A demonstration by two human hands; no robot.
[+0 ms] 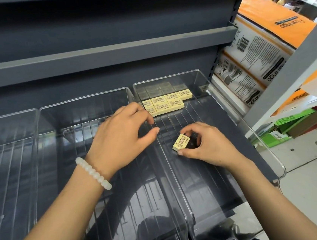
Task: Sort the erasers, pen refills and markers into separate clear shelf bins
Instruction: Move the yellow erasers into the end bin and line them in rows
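Three clear bins stand side by side on a dark shelf. The right bin (202, 79) holds several pale yellow erasers (168, 102) lined up in rows against its back wall. My right hand (206, 144) is inside this bin, nearer the front, holding one more yellow eraser (181, 142) between thumb and fingers. My left hand (124, 135), with a white bead bracelet at the wrist, hovers over the wall between the middle bin (84, 100) and the right bin, fingers curled and apart, holding nothing. No pen refills or markers are in view.
The left bin (5, 121) and the middle bin hold nothing visible. A grey shelf (97, 57) overhangs the bins' back. To the right, orange and white packs (260, 49) are stacked on a neighbouring rack. A tiled floor (313, 171) shows at lower right.
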